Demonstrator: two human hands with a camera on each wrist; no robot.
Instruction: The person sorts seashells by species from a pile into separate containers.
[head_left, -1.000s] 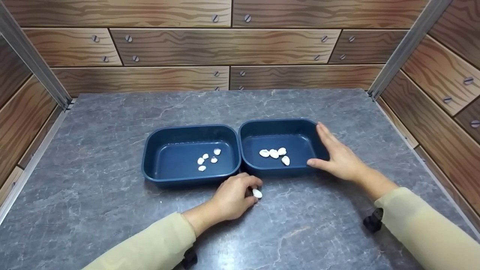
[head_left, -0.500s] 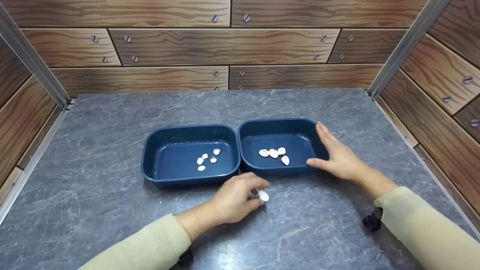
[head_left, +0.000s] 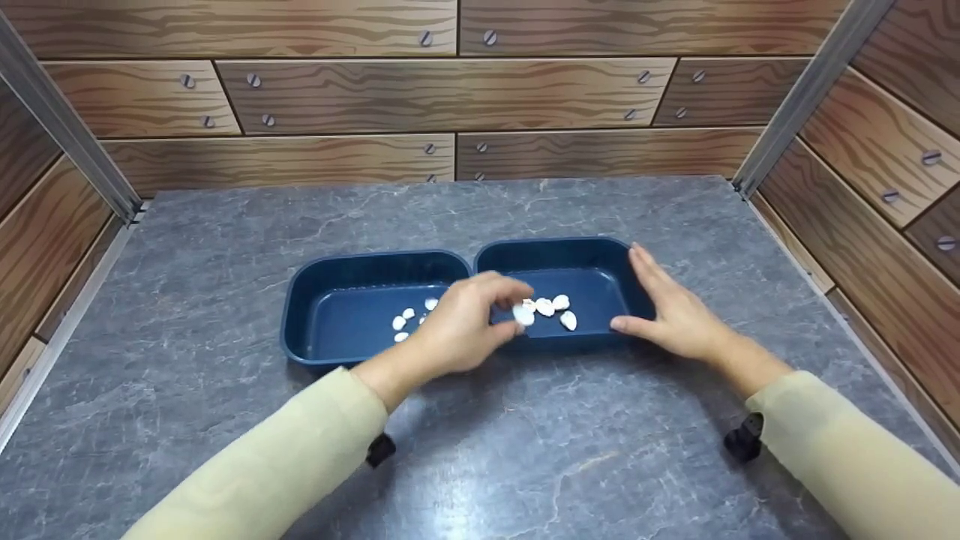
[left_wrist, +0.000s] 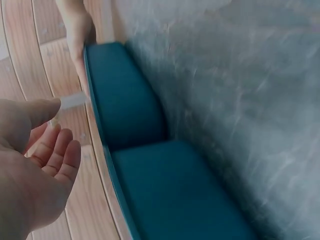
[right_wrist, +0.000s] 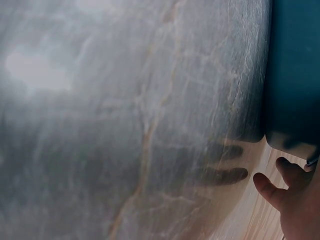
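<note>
In the head view my left hand (head_left: 457,326) pinches a white seashell (head_left: 523,316) between thumb and fingers. It hovers above the near side where the two dark blue boxes meet. The right-hand box (head_left: 600,259) holds several larger white shells (head_left: 562,302). Smaller white shells (head_left: 398,322) lie in the left-hand box (head_left: 319,281), partly covered by my left hand. My right hand (head_left: 679,319), fingers extended, rests against the right end of the right-hand box. In the left wrist view the left hand (left_wrist: 37,155) is above the box rims, and its shell is barely visible.
The boxes stand side by side on a grey marbled table (head_left: 225,225). Wood-patterned panels (head_left: 450,94) close off the back and sides, with metal posts (head_left: 817,90) at the corners.
My left hand has lifted the shell off the table in front of the boxes and carried it up and forward to the right-hand box. The right hand has stayed in place.
</note>
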